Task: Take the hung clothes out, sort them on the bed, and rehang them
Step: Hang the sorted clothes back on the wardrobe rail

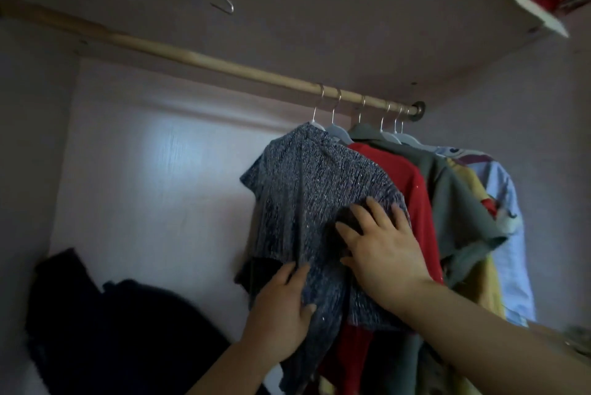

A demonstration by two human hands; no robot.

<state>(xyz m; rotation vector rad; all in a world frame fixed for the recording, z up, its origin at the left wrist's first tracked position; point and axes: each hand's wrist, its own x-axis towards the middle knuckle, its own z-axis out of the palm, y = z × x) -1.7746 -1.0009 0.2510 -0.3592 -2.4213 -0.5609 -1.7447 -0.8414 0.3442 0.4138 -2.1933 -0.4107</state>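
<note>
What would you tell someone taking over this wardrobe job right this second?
Left hand: open, resting low on the sparkly blue-grey top.
Right hand: open, spread flat on the same top.
The top hangs first in a row at the right end of the wooden rail, followed by the red garment, the green shirt and more behind.
Dark clothes lie at the wardrobe's lower left.
I cannot tell whether this row is already rehung or not yet taken out. The bed is out of view.

Rod (198, 59) bare along left and middle — free passage there, back to the rear wall (153, 171). Right end packed: hung clothes (425, 190) pressed together on their hangers (339, 131), near the side wall (550, 139). Dark pile (121, 330) fills lower left. Shelf (319, 11) sits close above the rod.
</note>
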